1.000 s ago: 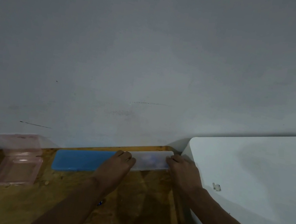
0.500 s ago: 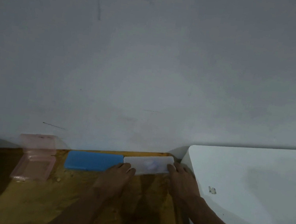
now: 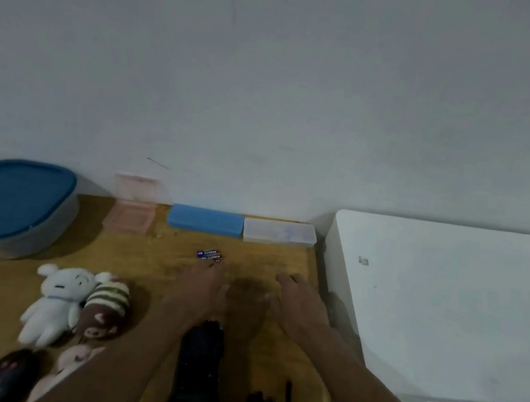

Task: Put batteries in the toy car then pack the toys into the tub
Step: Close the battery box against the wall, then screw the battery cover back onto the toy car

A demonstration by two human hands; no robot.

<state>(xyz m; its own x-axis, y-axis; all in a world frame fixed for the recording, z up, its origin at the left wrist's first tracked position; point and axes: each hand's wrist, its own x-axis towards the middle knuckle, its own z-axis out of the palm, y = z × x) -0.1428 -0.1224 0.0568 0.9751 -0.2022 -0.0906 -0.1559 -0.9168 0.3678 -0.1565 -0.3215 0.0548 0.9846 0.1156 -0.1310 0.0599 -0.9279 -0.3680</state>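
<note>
Two small batteries [image 3: 209, 255] are seen lying side by side on the desk [image 3: 149, 273] just beyond the left hand [image 3: 200, 289]; both the left hand and right hand [image 3: 302, 301] are held spread and empty; being light, hard, smooth and probably prone to rolling, the batteries are best pinched across the middle.

Worn wooden table [image 3: 42, 257], fuzzy cloth plush toys [image 3: 57, 302], glossy plastic tub [image 3: 8, 207].

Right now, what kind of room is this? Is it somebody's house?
Probably a home, maybe a bedroom or playroom corner. A wooden table stands against a plain wall, with soft toys like a white plush bear on it, a blue-lidded tub, and little plastic boxes along the wall.
</note>
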